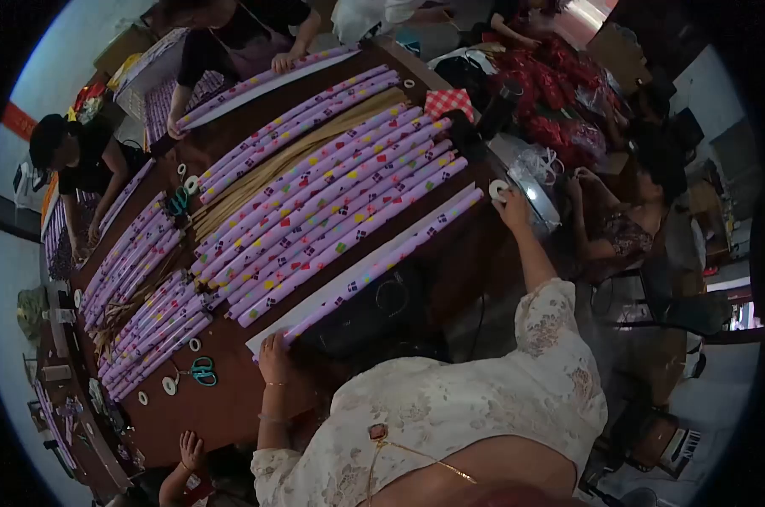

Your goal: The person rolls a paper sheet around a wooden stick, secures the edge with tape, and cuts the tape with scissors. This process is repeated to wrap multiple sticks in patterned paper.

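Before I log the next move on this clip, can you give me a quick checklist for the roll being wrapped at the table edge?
1. Left hand pressing the near end of the purple paper roll: ok.
2. Right hand at the far end, on the tape ring: ok.
3. Roll lies straight on its white sheet: ok.
4. Roll apart from the stack of finished rolls: ok.
5. Paper edge sealed along the roll: cannot tell.
6. Scissors within reach of the left hand: cannot tell.
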`<state>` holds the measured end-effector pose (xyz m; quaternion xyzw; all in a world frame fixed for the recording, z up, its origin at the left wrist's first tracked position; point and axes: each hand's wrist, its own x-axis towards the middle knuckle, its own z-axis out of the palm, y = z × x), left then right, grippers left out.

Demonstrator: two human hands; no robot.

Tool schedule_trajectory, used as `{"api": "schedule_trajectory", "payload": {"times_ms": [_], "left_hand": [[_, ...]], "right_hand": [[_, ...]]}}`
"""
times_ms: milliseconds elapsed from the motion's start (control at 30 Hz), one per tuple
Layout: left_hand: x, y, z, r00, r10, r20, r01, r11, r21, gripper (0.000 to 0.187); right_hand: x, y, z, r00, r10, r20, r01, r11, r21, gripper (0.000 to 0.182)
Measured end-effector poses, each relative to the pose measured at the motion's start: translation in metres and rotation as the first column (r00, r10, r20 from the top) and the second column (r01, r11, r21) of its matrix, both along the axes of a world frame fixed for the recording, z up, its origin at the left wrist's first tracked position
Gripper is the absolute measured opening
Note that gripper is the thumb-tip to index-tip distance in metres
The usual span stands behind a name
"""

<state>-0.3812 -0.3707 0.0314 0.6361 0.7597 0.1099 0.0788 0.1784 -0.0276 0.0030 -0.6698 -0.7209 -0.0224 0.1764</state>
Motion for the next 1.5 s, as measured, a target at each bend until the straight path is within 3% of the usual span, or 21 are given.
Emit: {"api": "schedule_trajectory", "payload": {"times_ms": [100,200,233,300,333,400,433,467,533,600,633,700,767,833,900,1000,1067,1200,1267,1400,1500], "left_hand": [[-0.009,-0.005,-0.020,0.998,-0.046,-0.046,0.050,0.993,0.104,0.038],[-0.005,-0.003,-0.015,0.999,-0.036,-0.019,0.038,0.990,0.136,0.038],[-0.005,-0.004,-0.015,1.000,-0.023,-0.019,0.026,0.990,0.137,0.038],[-0.002,-0.002,-0.011,0.998,-0.012,-0.055,0.018,0.992,0.127,0.041],[-0.002,-0.002,-0.012,0.999,-0.019,-0.029,0.023,0.988,0.153,0.042],[0.002,-0.002,-0.006,0.999,-0.022,0.025,0.017,0.985,0.171,0.034],[0.003,0.000,-0.007,1.000,0.007,0.027,-0.011,0.987,0.159,0.032],[0.005,0.001,-0.003,1.000,0.012,0.018,-0.014,0.987,0.158,0.031],[0.007,0.001,-0.001,0.999,0.013,0.029,-0.018,0.980,0.199,0.032],[0.006,-0.001,-0.010,0.999,0.025,0.030,-0.031,0.979,0.200,0.039],[0.007,-0.002,-0.006,1.000,0.027,0.013,-0.029,0.978,0.207,0.038],[0.006,-0.002,-0.011,0.999,0.024,0.044,-0.034,0.970,0.239,0.035],[0.007,-0.002,-0.013,0.998,0.049,0.030,-0.056,0.962,0.266,0.032],[0.006,-0.004,-0.021,0.997,0.062,0.036,-0.069,0.966,0.248,0.032],[0.006,-0.003,-0.018,0.997,0.075,0.032,-0.080,0.966,0.246,0.032],[0.007,-0.004,-0.019,0.996,0.087,0.013,-0.087,0.963,0.256,0.032],[0.008,-0.005,-0.018,0.993,0.115,-0.015,-0.109,0.968,0.225,0.033],[0.012,-0.004,-0.011,0.991,0.132,0.030,-0.135,0.972,0.193,0.039],[0.013,-0.005,-0.013,0.988,0.149,0.029,-0.152,0.965,0.214,0.040],[0.013,-0.004,-0.017,0.989,0.150,0.008,-0.149,0.968,0.203,0.039],[0.013,-0.004,-0.017,0.989,0.147,0.010,-0.146,0.971,0.189,0.039]], "right_hand": [[-0.002,0.003,0.004,0.998,-0.039,0.056,0.038,0.999,0.017,0.023],[0.000,0.016,-0.010,0.991,-0.110,-0.078,0.106,0.993,-0.052,0.018],[0.000,0.029,-0.027,0.936,-0.110,-0.335,0.120,0.993,0.009,0.021],[-0.025,0.033,-0.008,0.820,-0.080,-0.567,0.109,0.994,0.018,0.028],[-0.070,0.008,0.042,0.127,-0.251,-0.960,0.069,0.967,-0.244,0.033],[-0.078,0.010,0.001,0.383,0.103,-0.918,-0.342,0.939,-0.037,0.038],[-0.102,-0.003,0.017,0.002,-0.133,-0.991,-0.527,0.842,-0.114,0.036],[-0.143,-0.020,0.052,-0.320,-0.423,-0.848,-0.696,0.712,-0.093,0.035],[-0.205,-0.054,0.088,0.049,-0.152,-0.987,-0.890,0.442,-0.112,0.031],[-0.246,-0.067,0.062,0.073,-0.338,-0.938,-0.930,0.316,-0.186,0.029],[-0.260,-0.059,0.029,0.175,-0.207,-0.962,-0.962,0.170,-0.212,0.031],[-0.305,-0.077,0.016,0.207,-0.161,-0.965,-0.960,0.156,-0.232,0.034],[-0.348,-0.084,0.022,0.304,-0.117,-0.946,-0.952,-0.068,-0.297,0.039],[-0.377,-0.096,0.039,0.403,0.062,-0.913,-0.907,-0.103,-0.408,0.042],[-0.398,-0.094,0.013,0.407,0.018,-0.913,-0.898,-0.171,-0.404,0.042],[-0.407,-0.100,0.008,0.472,0.093,-0.877,-0.865,-0.141,-0.481,0.044],[-0.407,-0.108,0.009,0.518,0.086,-0.851,-0.852,-0.033,-0.522,0.043],[-0.401,-0.115,0.027,0.533,0.228,-0.815,-0.822,-0.085,-0.562,0.039],[-0.401,-0.123,0.026,0.326,0.194,-0.925,-0.931,-0.104,-0.350,0.035],[-0.401,-0.127,0.021,0.263,0.208,-0.942,-0.946,-0.139,-0.294,0.033],[-0.403,-0.139,0.036,0.321,0.170,-0.932,-0.933,-0.110,-0.342,0.031]]}}
